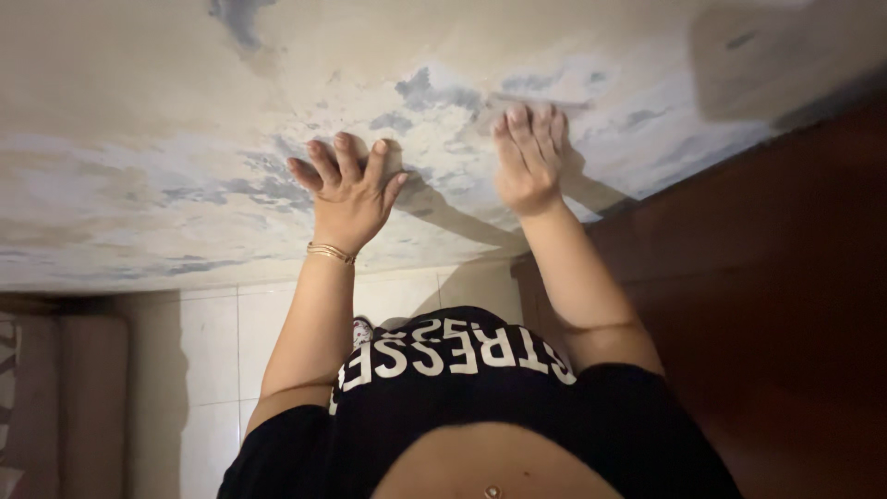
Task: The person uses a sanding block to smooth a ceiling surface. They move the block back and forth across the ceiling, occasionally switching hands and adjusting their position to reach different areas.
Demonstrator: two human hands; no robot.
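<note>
Wall [185, 111], patchy: both open palms press flat on it.

Single head-worn camera, looking steeply down along the wearer's body.

The view runs from the torso at the bottom edge, out along both forearms, to a stained, peeling wall [185, 139] filling the upper frame at close range. The left hand [346, 189] and right hand [527, 157] sit near centre. Tiled floor [222, 370] shows lower left. No second view is supplied.

Free gap btwn hands on peeling wall [185, 139]; dark wooden door [767, 277] blocking right side.
</note>
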